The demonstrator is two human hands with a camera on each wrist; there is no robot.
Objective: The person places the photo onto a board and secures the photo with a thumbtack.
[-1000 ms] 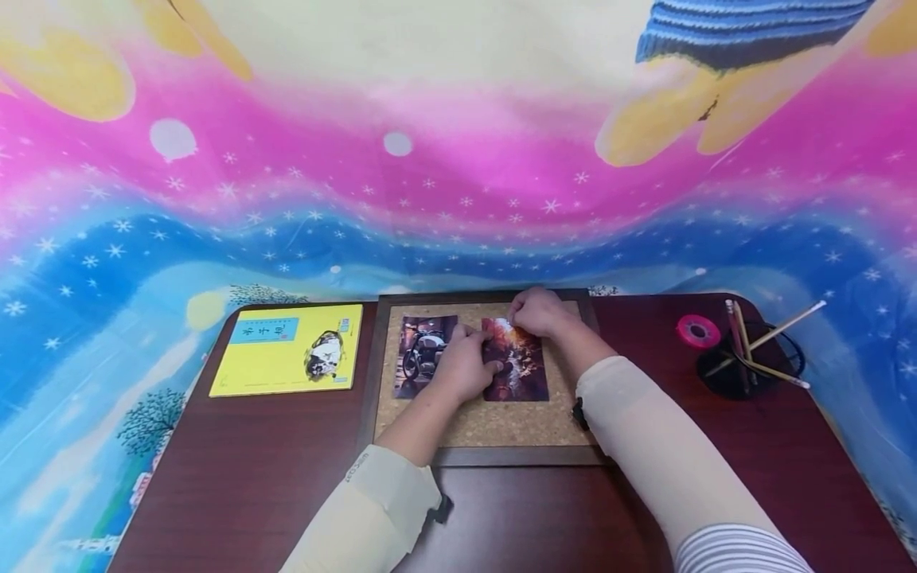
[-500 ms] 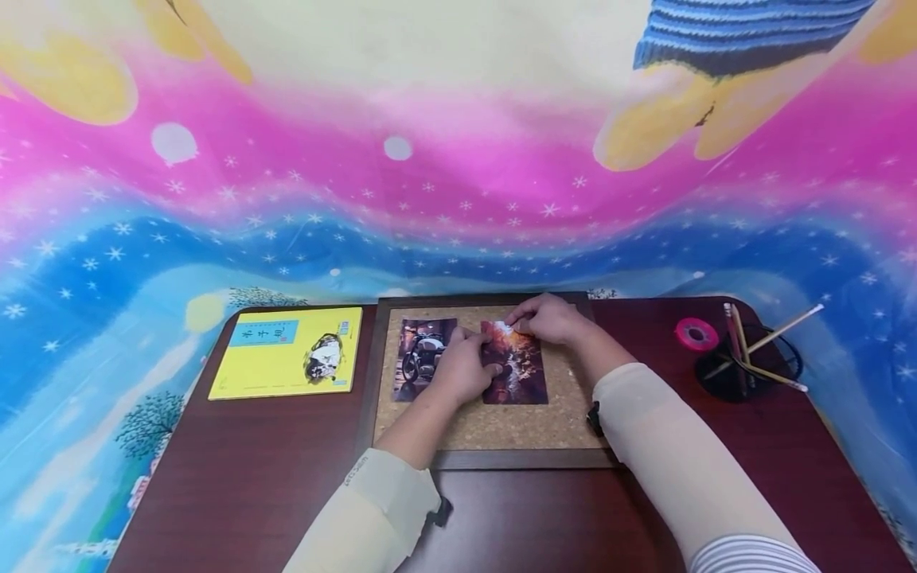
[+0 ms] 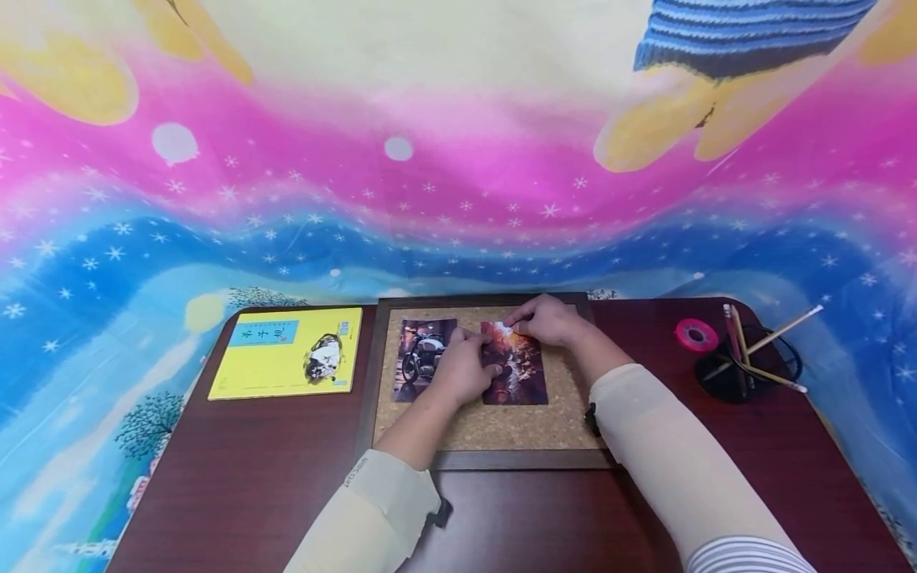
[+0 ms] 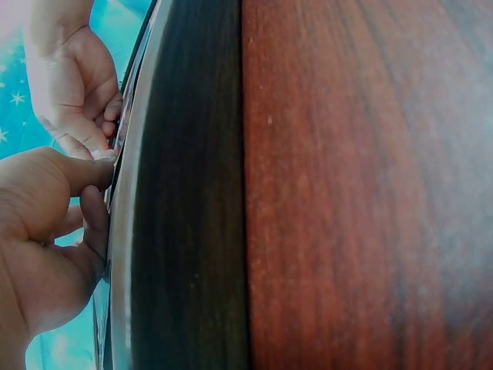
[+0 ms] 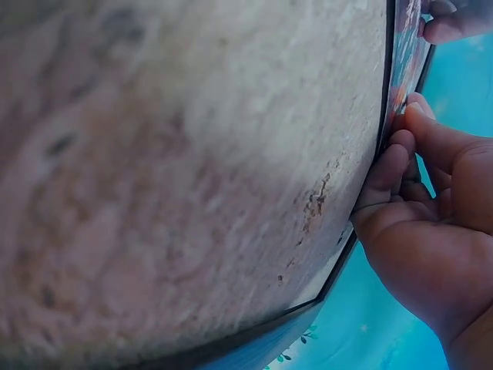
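Note:
On a wood-framed cork board [image 3: 566,430] lie two photos. The right photo [image 3: 519,374] shows an orange and dark scene; the left photo [image 3: 419,362] shows a motorcycle. My left hand [image 3: 466,366] rests across the gap between them, its extended fingers and thumb pressing the left side of the right photo. At that photo's top edge, my right hand [image 3: 548,318] has thumb and forefinger close together. A small reddish spot shows by those fingertips [image 4: 104,146] in the left wrist view; whether it is a separate object is unclear. Part of the motorcycle photo is covered by my left hand.
A yellow book [image 3: 286,358] lies left of the board. To the right stand a pink tape roll [image 3: 696,334] and a black pencil holder [image 3: 723,382] with several pencils. A patterned cloth [image 3: 458,191] hangs behind the dark red table [image 3: 501,525].
Between one second and half a second ago, my right hand and forearm shifted slightly right, and the fingers turned toward the photo's top edge. My left hand and both photos stayed put.

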